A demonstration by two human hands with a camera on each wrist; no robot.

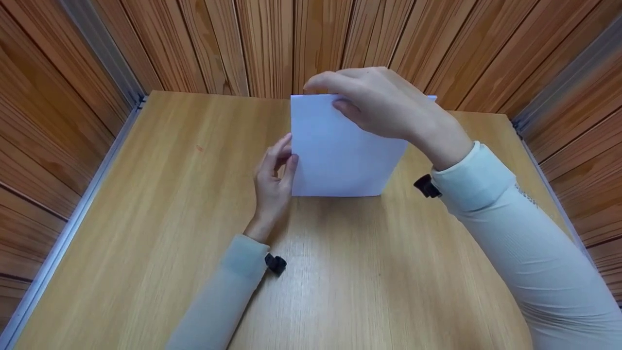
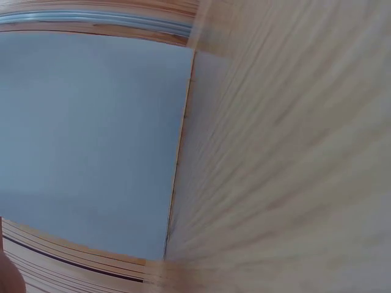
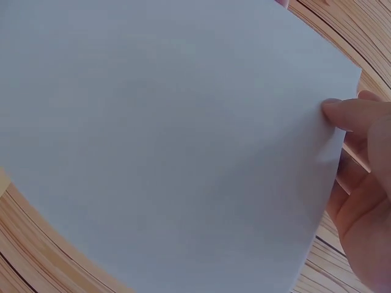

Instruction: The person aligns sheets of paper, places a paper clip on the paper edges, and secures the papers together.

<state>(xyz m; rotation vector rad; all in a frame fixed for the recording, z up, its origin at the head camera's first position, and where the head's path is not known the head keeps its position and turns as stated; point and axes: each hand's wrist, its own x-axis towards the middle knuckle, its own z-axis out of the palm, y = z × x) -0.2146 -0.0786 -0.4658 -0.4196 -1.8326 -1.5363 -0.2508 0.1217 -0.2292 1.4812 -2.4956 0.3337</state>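
Note:
White paper (image 1: 335, 150) stands upright near the back of the table, broad side facing me. Its lower edge runs right along the tabletop in the left wrist view, where the paper (image 2: 91, 140) looks grey-blue. My left hand (image 1: 274, 177) holds the left edge, thumb at the front face and fingers at the side. From above, my right hand (image 1: 379, 102) grips the top edge. The right wrist view has that hand (image 3: 369, 183) with its thumb on the near face of the paper (image 3: 171, 140) and the other fingers behind.
The wooden table (image 1: 170, 204) extends all around the paper. Wood-plank panels (image 1: 272, 43) rise behind it and at both sides, with a metal rail (image 1: 73, 223) along the left edge. Small black clips (image 1: 276, 264) sit at both cuffs.

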